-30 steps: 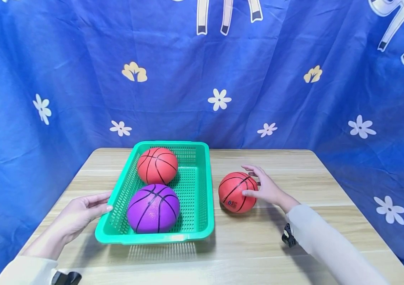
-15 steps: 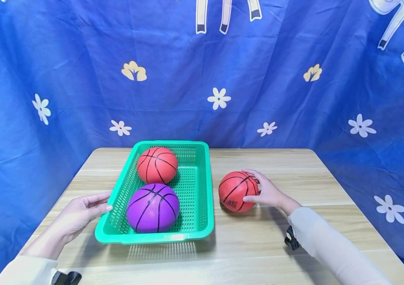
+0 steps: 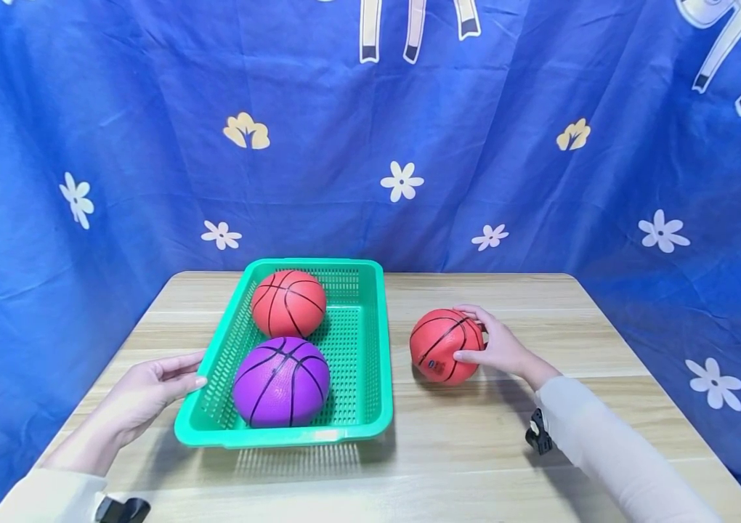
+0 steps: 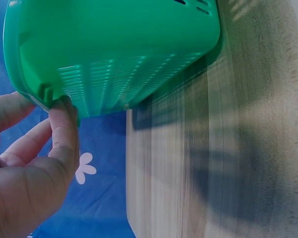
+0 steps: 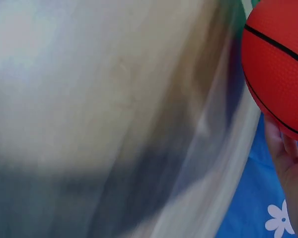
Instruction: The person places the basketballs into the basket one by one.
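Note:
My left hand [image 3: 146, 392] pinches the left rim of a green plastic basket [image 3: 385, 363]; in the left wrist view the thumb and fingers [image 4: 64, 131] meet at that rim. Inside the basket, a purple basketball [image 3: 282, 383] sits in front of a red basketball [image 3: 288, 305], both along the left side. Right of the basket, my right hand [image 3: 497, 349] grips a second red basketball [image 3: 442, 347], thumb on the near side and fingers round the far side. The right wrist view shows this red ball [image 5: 278, 64] with the fingers against it; part of the hand is out of frame.
The basket and balls are on a pale wooden table [image 3: 475, 465]. A blue curtain [image 3: 318, 181] with white flowers hangs behind and on both sides of it. The right side of the basket holds no ball.
My right hand has closed onto the red basketball outside the basket and shifted it slightly right and away from me. The left hand and basket look unmoved.

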The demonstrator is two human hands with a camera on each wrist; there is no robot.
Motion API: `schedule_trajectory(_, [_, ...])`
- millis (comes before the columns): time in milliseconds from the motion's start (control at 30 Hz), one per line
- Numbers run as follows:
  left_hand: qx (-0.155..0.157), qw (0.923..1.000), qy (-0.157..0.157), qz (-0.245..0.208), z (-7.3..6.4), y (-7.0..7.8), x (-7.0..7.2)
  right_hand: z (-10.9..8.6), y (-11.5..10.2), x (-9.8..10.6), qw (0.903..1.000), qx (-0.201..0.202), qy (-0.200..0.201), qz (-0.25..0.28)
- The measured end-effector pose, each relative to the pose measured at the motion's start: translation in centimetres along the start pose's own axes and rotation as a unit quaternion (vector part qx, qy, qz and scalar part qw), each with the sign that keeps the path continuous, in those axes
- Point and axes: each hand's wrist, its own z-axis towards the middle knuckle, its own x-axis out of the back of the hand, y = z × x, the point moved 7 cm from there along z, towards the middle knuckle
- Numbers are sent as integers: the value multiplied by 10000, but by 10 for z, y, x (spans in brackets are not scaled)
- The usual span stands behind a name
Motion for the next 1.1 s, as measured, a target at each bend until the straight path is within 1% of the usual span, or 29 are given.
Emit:
schedule_trajectory(133, [10,10000,1,1,0,1,0,3,-5,12,9999,22,105,-76])
schedule_trajectory(267, [2,10000,10,-15,0,1,0,9,-13,23,9998,42,171,-111])
schedule_trajectory(433, [10,10000,58,18,-1,0,0,20,-30,34,9991,180,298,-238])
schedule_trajectory(567, [21,9999,98,134,-2,-1,-1,28,-46,39,9981,369,385,-300])
schedule_trajectory(700, [67,9998,118,129,-2,-1,-1,37,-62,38,9978,534,346,-178])
schedule_trajectory(833, [84,9999,106,61,-2,-1,-1,46,-73,34,9980,567,253,-66])
schedule_trajectory(900, [51,9999,72,52,-3,0,-1,49,-79,31,9979,600,228,-73])
schedule_trajectory(1000, [92,9999,85,46,-3,0,-1,54,-87,26,9976,652,216,-123])
schedule_trajectory(1100, [91,9999,70,82,-2,0,-2,65,-80,19,9970,751,184,-93])
